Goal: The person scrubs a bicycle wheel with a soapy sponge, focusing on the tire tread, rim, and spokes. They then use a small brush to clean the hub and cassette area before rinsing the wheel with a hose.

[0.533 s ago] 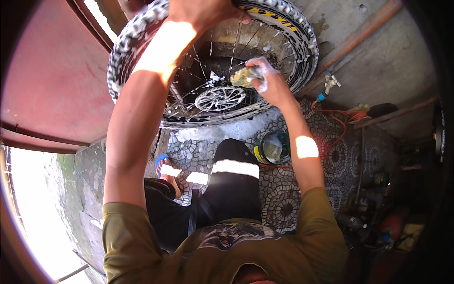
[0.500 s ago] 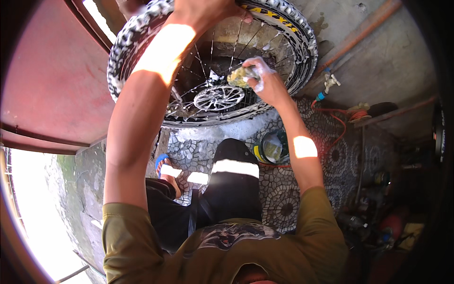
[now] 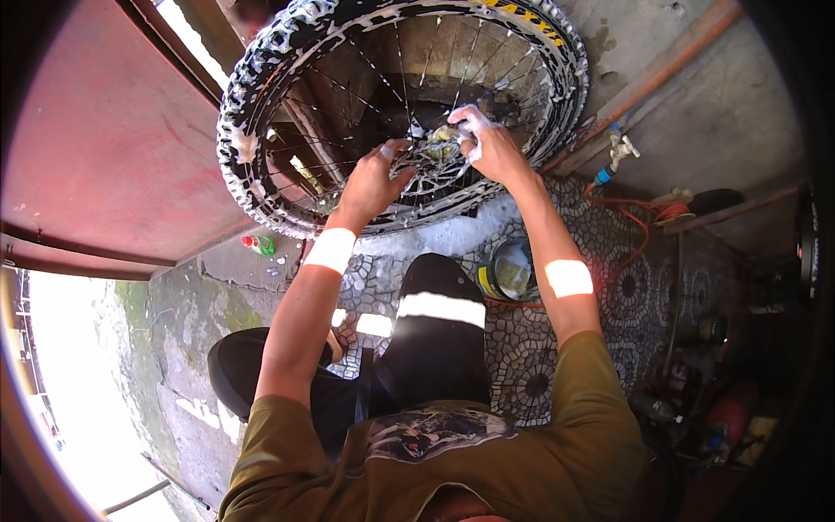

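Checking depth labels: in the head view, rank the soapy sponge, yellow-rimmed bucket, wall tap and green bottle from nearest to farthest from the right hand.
From the right hand:
1. Soapy sponge: in its grip, at the wheel hub.
2. Bucket: below, on the patterned floor; and wall tap: to the right. Too close to call between these two.
3. Green bottle: far left, under the tyre.

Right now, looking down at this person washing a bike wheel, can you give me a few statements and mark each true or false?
1. The wheel's tyre carries soapy foam. True.
2. The right hand presses a sudsy sponge near the hub. True.
3. The left hand rests on the ground. False: it is up at the spokes beside the hub.
4. A green bottle lies on the ground below the wheel. True.
5. The round tin sits on the person's lap. False: it stands on the patterned paving.
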Motion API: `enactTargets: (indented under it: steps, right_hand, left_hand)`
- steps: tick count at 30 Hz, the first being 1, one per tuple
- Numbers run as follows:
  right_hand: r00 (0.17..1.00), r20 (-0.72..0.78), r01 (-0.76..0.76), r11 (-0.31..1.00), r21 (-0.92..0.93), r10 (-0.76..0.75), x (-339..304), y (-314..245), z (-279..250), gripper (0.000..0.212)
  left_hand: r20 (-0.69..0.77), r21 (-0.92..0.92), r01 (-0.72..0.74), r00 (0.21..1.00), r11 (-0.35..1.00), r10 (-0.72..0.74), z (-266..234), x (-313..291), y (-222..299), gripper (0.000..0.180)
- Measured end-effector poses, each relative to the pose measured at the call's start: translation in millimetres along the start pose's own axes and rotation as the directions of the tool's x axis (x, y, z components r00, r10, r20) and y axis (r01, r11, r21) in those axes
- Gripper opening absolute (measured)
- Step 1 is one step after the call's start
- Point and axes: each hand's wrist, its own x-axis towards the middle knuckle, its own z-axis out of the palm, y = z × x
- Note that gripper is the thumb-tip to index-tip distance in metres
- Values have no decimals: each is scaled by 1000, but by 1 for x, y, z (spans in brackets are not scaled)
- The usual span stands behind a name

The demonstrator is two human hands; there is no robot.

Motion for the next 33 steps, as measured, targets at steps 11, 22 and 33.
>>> enactTargets:
  steps: [11, 22, 33]
  right_hand:
    - [964, -46, 250, 948, -197, -263, 2, 38, 20, 46]
    - [983, 107, 155, 986, -65, -147, 11, 77, 6, 51]
    - [943, 321, 105, 834, -541, 89, 35, 37, 6, 76]
  left_hand:
    - [298, 207, 264, 900, 942, -318, 15, 39, 24, 40]
    - [308, 280, 173, 916, 944, -259, 35, 64, 9, 41]
    - [302, 233, 174, 922, 957, -242, 29, 55, 4, 33]
